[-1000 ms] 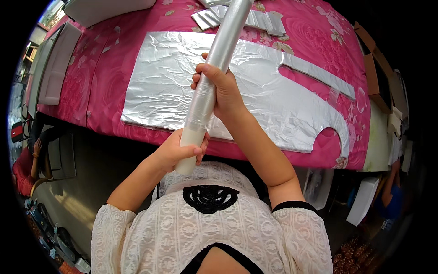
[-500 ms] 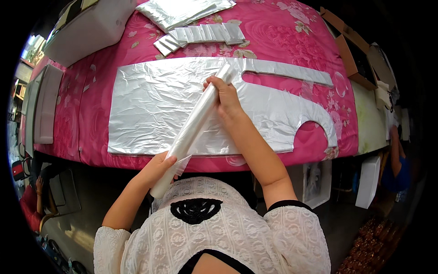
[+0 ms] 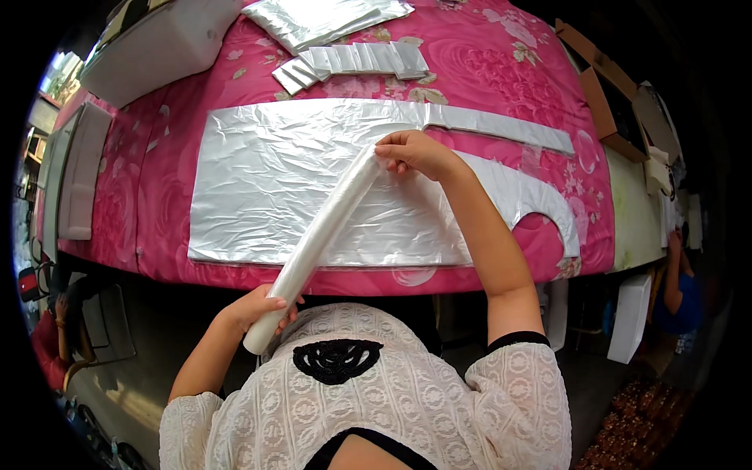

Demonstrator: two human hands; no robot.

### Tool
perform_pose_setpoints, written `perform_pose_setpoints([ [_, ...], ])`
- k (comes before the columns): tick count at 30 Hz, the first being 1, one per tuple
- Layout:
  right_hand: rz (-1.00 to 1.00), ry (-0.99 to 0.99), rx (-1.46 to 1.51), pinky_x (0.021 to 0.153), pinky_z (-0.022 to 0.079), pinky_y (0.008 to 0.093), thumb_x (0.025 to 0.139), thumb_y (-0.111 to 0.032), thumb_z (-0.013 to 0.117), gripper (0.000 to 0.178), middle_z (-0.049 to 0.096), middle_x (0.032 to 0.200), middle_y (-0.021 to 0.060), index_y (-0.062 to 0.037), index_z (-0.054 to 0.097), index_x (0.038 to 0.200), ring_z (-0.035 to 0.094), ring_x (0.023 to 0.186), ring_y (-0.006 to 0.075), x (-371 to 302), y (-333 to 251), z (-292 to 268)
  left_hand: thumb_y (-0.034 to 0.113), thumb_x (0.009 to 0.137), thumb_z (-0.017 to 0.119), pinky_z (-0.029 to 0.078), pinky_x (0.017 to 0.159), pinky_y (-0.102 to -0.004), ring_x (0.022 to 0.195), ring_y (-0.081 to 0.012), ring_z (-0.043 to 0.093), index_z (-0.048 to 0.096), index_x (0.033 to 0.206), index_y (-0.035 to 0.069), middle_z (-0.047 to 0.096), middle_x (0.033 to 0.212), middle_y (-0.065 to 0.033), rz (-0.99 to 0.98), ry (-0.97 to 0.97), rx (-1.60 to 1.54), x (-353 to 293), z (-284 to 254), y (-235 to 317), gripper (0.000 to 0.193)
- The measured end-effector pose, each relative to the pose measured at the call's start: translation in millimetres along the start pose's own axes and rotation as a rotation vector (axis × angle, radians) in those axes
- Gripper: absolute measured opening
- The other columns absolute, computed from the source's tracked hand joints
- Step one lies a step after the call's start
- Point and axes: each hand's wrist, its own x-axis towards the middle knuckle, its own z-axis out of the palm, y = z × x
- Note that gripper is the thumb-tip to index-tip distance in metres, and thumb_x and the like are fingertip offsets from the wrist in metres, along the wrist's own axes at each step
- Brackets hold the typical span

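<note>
A long roll of clear plastic film [image 3: 319, 231] slants across the front of the table, its lower end by my waist. My left hand [image 3: 265, 307] is wrapped round that lower end. At the upper end my right hand [image 3: 407, 153] pinches the film's corner between thumb and fingers. Beneath the roll lies a flat stack of silvery plastic sheet [image 3: 258, 180], cut in an apron-like shape with a long strap and a curved cut-out on the right.
Several small folded silvery packets [image 3: 360, 59] overlap behind the stack, near a larger folded silvery sheet [image 3: 321, 19]. A white foam box [image 3: 160, 55] stands at back left, a cardboard box [image 3: 615, 110] at right. Pink floral cloth [image 3: 486, 74] covers the table. People sit at both sides.
My right hand has gone from gripping round the roll's upper part to pinching its top corner, moving right. The roll's lower end has shifted slightly left and down with my left hand.
</note>
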Motion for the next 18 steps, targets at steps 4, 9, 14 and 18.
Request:
perform_pose_setpoints([
  [4,0.011,-0.037,0.041,0.056,0.045,0.0195,0.082,-0.024,0.070,0.033,0.063,0.086,0.0034,0.0002,0.063,0.102,0.057,0.068,0.0071,3.9,1.5,0.4,0.042,0.068,0.074,0.049,0.048,-0.0277,0.055,-0.0147,0.057,0.054,0.105,0.000,0.061,0.077,-0.0105,0.006,0.002,-0.014,-0.5,0.1,-2.6,0.059],
  [9,0.021,-0.118,0.069,0.058,0.046,0.0205,0.083,-0.021,0.070,0.025,0.062,0.078,0.0015,-0.0003,0.064,0.096,0.056,0.068,0.0076,0.6,-1.6,-2.1,0.042,0.070,0.074,0.050,0.050,-0.0255,0.058,-0.0123,0.057,0.054,0.107,0.003,0.063,0.082,-0.0090,0.003,-0.059,-0.048,-1.1,-5.3,-6.9,0.058],
  [14,-0.010,-0.053,0.025,0.060,0.047,0.0219,0.084,-0.018,0.069,0.019,0.061,0.077,0.0012,-0.0009,0.064,0.092,0.056,0.067,0.0080,-1.4,3.7,-9.1,0.046,0.066,0.074,0.048,0.050,-0.0264,0.057,-0.0146,0.058,0.053,0.110,-0.001,0.062,0.082,-0.0127,0.011,-0.053,-0.022,-0.9,-0.2,-0.9,0.067],
  [18,-0.123,0.142,-0.023,0.061,0.047,0.0224,0.086,-0.016,0.065,0.017,0.061,0.078,0.0003,-0.0006,0.064,0.093,0.055,0.067,0.0082,-8.0,8.5,-47.3,0.046,0.066,0.076,0.051,0.056,-0.0254,0.061,-0.0131,0.060,0.050,0.118,0.000,0.064,0.087,-0.0106,-0.021,-0.096,-0.003,-1.0,-3.2,-0.8,0.074],
])
